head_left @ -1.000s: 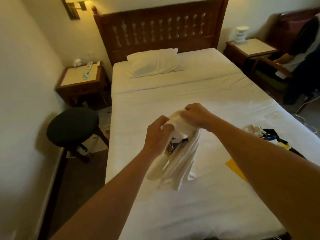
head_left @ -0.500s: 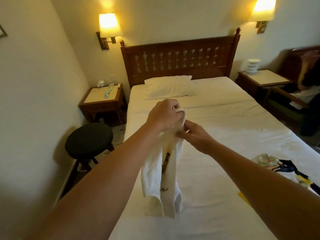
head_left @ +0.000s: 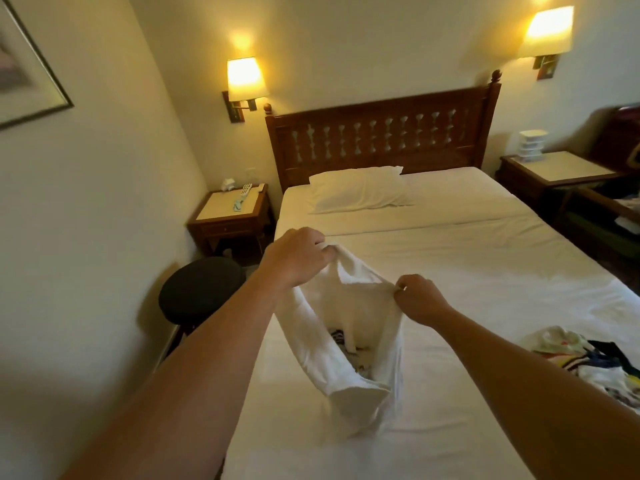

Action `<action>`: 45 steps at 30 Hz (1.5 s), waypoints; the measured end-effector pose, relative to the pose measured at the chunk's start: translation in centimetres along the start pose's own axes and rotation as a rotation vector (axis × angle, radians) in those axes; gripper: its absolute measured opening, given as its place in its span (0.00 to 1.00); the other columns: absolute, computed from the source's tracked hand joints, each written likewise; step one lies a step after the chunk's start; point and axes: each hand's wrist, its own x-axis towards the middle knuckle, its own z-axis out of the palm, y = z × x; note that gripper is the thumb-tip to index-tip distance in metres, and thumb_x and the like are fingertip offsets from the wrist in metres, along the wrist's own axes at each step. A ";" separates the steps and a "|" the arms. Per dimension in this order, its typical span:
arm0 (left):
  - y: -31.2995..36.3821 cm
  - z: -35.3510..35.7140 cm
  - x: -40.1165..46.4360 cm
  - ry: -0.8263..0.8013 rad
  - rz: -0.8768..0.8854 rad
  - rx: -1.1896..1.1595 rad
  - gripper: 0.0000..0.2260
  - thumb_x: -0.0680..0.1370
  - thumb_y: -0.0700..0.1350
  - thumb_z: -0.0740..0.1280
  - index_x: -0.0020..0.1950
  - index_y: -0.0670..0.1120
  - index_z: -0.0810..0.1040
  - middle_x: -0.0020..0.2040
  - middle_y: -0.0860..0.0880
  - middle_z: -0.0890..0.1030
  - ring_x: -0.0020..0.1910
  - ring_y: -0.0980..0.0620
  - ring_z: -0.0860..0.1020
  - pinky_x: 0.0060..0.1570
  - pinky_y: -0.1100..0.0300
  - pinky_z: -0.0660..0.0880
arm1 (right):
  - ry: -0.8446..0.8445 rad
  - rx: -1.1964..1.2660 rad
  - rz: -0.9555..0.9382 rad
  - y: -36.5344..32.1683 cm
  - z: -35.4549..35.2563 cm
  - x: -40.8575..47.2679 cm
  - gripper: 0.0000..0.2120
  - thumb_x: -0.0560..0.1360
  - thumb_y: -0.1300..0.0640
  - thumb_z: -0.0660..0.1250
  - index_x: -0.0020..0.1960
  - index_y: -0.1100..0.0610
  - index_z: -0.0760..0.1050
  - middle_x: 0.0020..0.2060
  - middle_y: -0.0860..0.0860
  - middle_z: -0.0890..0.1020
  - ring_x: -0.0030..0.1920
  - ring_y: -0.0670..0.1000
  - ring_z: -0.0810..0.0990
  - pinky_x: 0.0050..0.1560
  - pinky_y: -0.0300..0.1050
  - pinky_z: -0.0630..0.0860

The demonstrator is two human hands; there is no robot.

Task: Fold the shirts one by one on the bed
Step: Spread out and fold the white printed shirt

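Both arms reach forward, left hand [head_left: 298,259] and right hand [head_left: 420,299] pinching, held apart.

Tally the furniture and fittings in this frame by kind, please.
Bed: 1
Pillow: 1
Nightstands: 2
Wall lamps: 2
Stool: 1
Framed picture: 1
Total: 8

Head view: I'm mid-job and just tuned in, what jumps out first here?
A white shirt hangs in mid-frame over the bed, held up by the left hand and the right hand, each gripping its top edge. At the right edge, a heap of unfolded clothes lies on the sheet. Two lit wall lamps glow beside the wooden headboard.
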 end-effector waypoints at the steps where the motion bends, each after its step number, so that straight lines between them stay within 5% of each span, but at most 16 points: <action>1: -1.3 0.3 -0.4 -0.010 -0.032 0.072 0.20 0.79 0.59 0.64 0.38 0.43 0.75 0.34 0.48 0.76 0.35 0.46 0.77 0.37 0.54 0.71 | 0.008 0.087 -0.008 -0.6 -0.6 0.3 0.09 0.77 0.62 0.61 0.51 0.60 0.80 0.47 0.57 0.81 0.48 0.58 0.78 0.45 0.48 0.75; 5: -3.7 1.5 -1.6 -0.134 -0.122 0.195 0.18 0.75 0.64 0.67 0.50 0.51 0.78 0.49 0.52 0.81 0.48 0.49 0.79 0.52 0.50 0.77 | 0.001 0.260 -0.154 -4.3 -3.3 0.5 0.08 0.79 0.64 0.60 0.50 0.59 0.78 0.41 0.52 0.77 0.45 0.54 0.76 0.42 0.48 0.74; 9: -1.1 4.4 -2.2 -0.121 -0.053 -0.093 0.34 0.69 0.66 0.74 0.70 0.56 0.71 0.64 0.52 0.76 0.62 0.48 0.75 0.62 0.46 0.74 | -0.015 0.359 -0.282 -7.8 -4.5 -0.3 0.08 0.81 0.63 0.59 0.53 0.62 0.77 0.41 0.50 0.76 0.41 0.49 0.72 0.39 0.43 0.67; 12: 1.2 6.5 -1.7 0.049 -0.010 -0.333 0.16 0.75 0.57 0.72 0.54 0.47 0.80 0.46 0.49 0.82 0.46 0.47 0.79 0.48 0.48 0.78 | -0.048 0.306 -0.344 -8.6 -5.1 -0.6 0.08 0.81 0.60 0.61 0.52 0.62 0.77 0.43 0.53 0.77 0.43 0.51 0.73 0.41 0.46 0.68; 14: 2.0 6.7 -1.2 0.108 -0.007 -0.473 0.14 0.77 0.52 0.68 0.45 0.41 0.82 0.38 0.43 0.81 0.38 0.44 0.79 0.43 0.45 0.78 | -0.024 0.194 -0.414 -8.2 -6.0 -0.9 0.08 0.80 0.55 0.65 0.47 0.60 0.77 0.40 0.52 0.77 0.41 0.51 0.73 0.39 0.44 0.67; 18: 2.0 5.5 -0.8 0.035 -0.010 -0.622 0.11 0.78 0.45 0.72 0.44 0.36 0.82 0.42 0.36 0.81 0.38 0.49 0.75 0.41 0.53 0.71 | -0.039 -0.148 -0.433 -4.8 -8.4 -0.7 0.08 0.73 0.54 0.70 0.38 0.52 0.73 0.36 0.50 0.76 0.39 0.52 0.75 0.37 0.46 0.70; 21: 2.8 4.7 -0.6 -0.073 0.021 -0.547 0.11 0.78 0.47 0.74 0.45 0.38 0.83 0.45 0.37 0.82 0.40 0.52 0.76 0.41 0.59 0.71 | -0.024 -0.387 -0.343 -1.3 -8.9 -0.3 0.08 0.71 0.58 0.65 0.36 0.50 0.68 0.37 0.49 0.75 0.42 0.55 0.77 0.41 0.48 0.75; 25: 3.1 4.1 0.1 -0.073 0.048 -0.382 0.11 0.78 0.48 0.73 0.44 0.40 0.84 0.42 0.42 0.83 0.40 0.49 0.79 0.38 0.60 0.71 | 0.070 -0.429 -0.168 4.2 -9.3 -0.1 0.09 0.72 0.61 0.62 0.35 0.51 0.67 0.37 0.48 0.72 0.43 0.55 0.74 0.41 0.45 0.69; 30: 2.7 5.1 0.8 -0.056 0.005 -0.289 0.19 0.78 0.51 0.72 0.39 0.36 0.78 0.31 0.43 0.72 0.29 0.49 0.72 0.35 0.56 0.65 | 0.165 0.078 -0.015 9.1 -8.3 0.7 0.10 0.71 0.65 0.62 0.32 0.57 0.70 0.31 0.52 0.74 0.36 0.55 0.72 0.35 0.46 0.66; 34: 1.8 6.2 0.6 -0.003 -0.041 -0.139 0.16 0.79 0.53 0.70 0.38 0.42 0.80 0.33 0.42 0.78 0.33 0.45 0.78 0.37 0.55 0.70 | 0.047 0.410 -0.067 9.1 -7.2 0.7 0.05 0.71 0.59 0.65 0.37 0.58 0.72 0.34 0.53 0.73 0.35 0.52 0.70 0.36 0.45 0.66; 37: 0.3 6.8 0.1 -0.017 -0.093 0.009 0.13 0.79 0.56 0.70 0.41 0.49 0.81 0.37 0.50 0.80 0.37 0.51 0.79 0.40 0.54 0.76 | -0.200 0.088 -0.199 10.3 -6.2 1.0 0.12 0.66 0.47 0.65 0.40 0.55 0.73 0.38 0.52 0.77 0.40 0.53 0.74 0.38 0.44 0.67; 39: -0.3 7.5 -0.3 -0.049 -0.104 0.116 0.12 0.79 0.58 0.69 0.42 0.52 0.80 0.38 0.52 0.80 0.39 0.51 0.79 0.41 0.53 0.78 | -0.328 -0.196 -0.225 11.6 -4.8 1.5 0.08 0.70 0.48 0.66 0.45 0.53 0.75 0.44 0.49 0.79 0.47 0.54 0.77 0.40 0.43 0.67; 42: -0.7 8.8 -0.6 -0.066 -0.063 0.226 0.11 0.81 0.56 0.67 0.42 0.52 0.78 0.40 0.54 0.77 0.38 0.52 0.76 0.38 0.55 0.76 | -0.316 -0.458 -0.244 13.6 -2.9 2.7 0.08 0.74 0.58 0.64 0.53 0.54 0.78 0.51 0.52 0.81 0.54 0.56 0.80 0.46 0.43 0.70; 45: -1.3 9.8 -0.3 -0.078 -0.042 0.316 0.11 0.82 0.55 0.65 0.44 0.51 0.78 0.43 0.53 0.76 0.40 0.51 0.76 0.39 0.52 0.77 | -0.230 -0.501 -0.174 15.2 -2.1 4.2 0.05 0.77 0.57 0.62 0.45 0.52 0.76 0.47 0.51 0.81 0.51 0.56 0.81 0.45 0.45 0.73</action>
